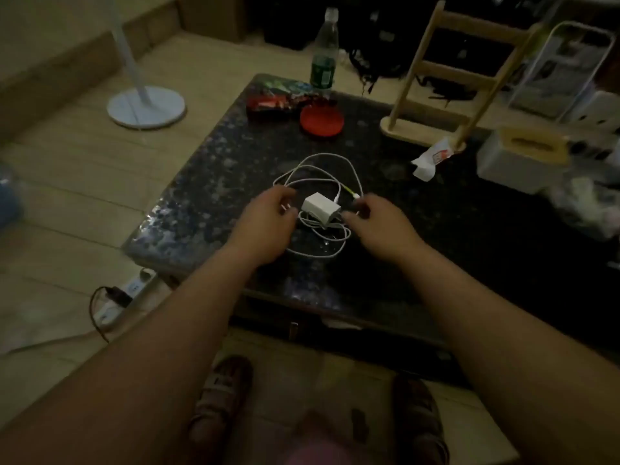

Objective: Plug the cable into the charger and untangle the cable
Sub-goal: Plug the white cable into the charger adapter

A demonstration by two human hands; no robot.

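Both hands hover half-open, gripping nothing: left hand and right hand flank the white charger amid the looped cable on the dark worktop.

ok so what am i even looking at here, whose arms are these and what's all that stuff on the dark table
This is one picture from a camera worn on a person's head, looking down, so the arms are the wearer's own. The left hand and right hand reach in on either side of a white charger that sits on the dark speckled table, in the middle of a loosely looped white cable. Neither hand clearly grips anything yet. Farther back lie a red lid, a plastic bottle, a snack packet, a wooden rack and a tissue box. The picture is dim, so fine detail is lost.
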